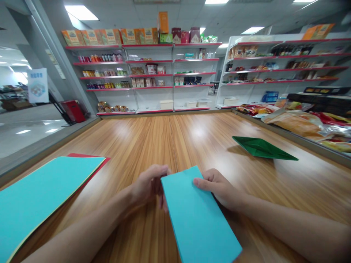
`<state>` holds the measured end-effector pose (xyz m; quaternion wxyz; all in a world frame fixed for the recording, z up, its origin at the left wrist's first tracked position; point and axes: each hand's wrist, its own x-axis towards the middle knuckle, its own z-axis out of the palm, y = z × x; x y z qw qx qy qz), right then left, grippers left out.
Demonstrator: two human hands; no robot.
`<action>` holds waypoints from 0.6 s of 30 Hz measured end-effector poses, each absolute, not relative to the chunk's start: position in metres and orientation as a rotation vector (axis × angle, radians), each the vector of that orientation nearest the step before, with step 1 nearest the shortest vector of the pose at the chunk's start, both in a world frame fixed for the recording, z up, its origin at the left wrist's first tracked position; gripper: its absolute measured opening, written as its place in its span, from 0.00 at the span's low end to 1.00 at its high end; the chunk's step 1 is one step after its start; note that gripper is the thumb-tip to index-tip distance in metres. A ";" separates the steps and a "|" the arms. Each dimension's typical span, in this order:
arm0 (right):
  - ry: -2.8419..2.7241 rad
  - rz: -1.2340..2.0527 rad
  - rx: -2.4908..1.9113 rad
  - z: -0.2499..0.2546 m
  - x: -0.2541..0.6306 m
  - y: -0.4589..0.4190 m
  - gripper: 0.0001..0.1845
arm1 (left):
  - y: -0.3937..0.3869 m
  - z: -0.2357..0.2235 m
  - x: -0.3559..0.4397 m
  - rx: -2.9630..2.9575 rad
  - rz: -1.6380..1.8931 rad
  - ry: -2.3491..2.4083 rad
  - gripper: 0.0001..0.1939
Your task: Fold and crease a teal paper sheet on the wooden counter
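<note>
A turquoise sheet of paper [196, 215], folded into a long rectangle, lies on the wooden table [170, 142] right in front of me. My left hand [149, 186] pinches its far left edge with the fingers curled. On the far right edge rests my right hand [219, 188], thumb on top of the paper and fingers closed under it.
A stack of coloured sheets [41, 197], turquoise on top with red beneath, lies at the left. A folded green paper shape [261, 148] sits at the right. Snack packets [301, 122] fill a bin beyond the table's right edge. Shop shelves [153, 73] stand behind.
</note>
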<state>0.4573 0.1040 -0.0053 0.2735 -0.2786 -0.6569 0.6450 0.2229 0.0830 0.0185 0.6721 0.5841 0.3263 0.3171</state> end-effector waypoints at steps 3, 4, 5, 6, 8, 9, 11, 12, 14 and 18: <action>-1.881 1.841 -0.708 -0.003 0.453 0.097 0.27 | 0.080 0.034 0.225 1.642 0.577 0.898 0.22; -1.936 1.851 -0.691 -0.002 0.450 0.094 0.28 | 0.077 0.038 0.229 1.790 0.533 0.951 0.20; -1.987 1.850 -0.676 -0.001 0.447 0.091 0.28 | 0.074 0.041 0.234 1.910 0.511 0.982 0.20; -2.028 1.840 -0.659 0.000 0.443 0.088 0.29 | 0.070 0.042 0.240 1.984 0.520 1.015 0.20; -2.056 1.825 -0.612 0.003 0.437 0.083 0.30 | 0.063 0.038 0.250 2.058 0.612 1.108 0.21; -2.054 1.816 -0.591 0.004 0.435 0.081 0.30 | 0.062 0.035 0.254 2.067 0.666 1.135 0.21; -2.053 1.772 -0.583 0.005 0.434 0.078 0.30 | 0.061 0.029 0.257 2.059 0.767 1.168 0.21; -2.062 1.740 -0.597 0.006 0.434 0.076 0.30 | 0.062 0.026 0.257 2.052 0.809 1.187 0.21; -2.101 1.676 -0.638 0.007 0.438 0.075 0.30 | 0.066 0.024 0.254 2.041 0.879 1.249 0.22; -2.211 1.595 -0.631 0.010 0.443 0.073 0.30 | 0.073 0.024 0.247 2.076 0.944 1.290 0.21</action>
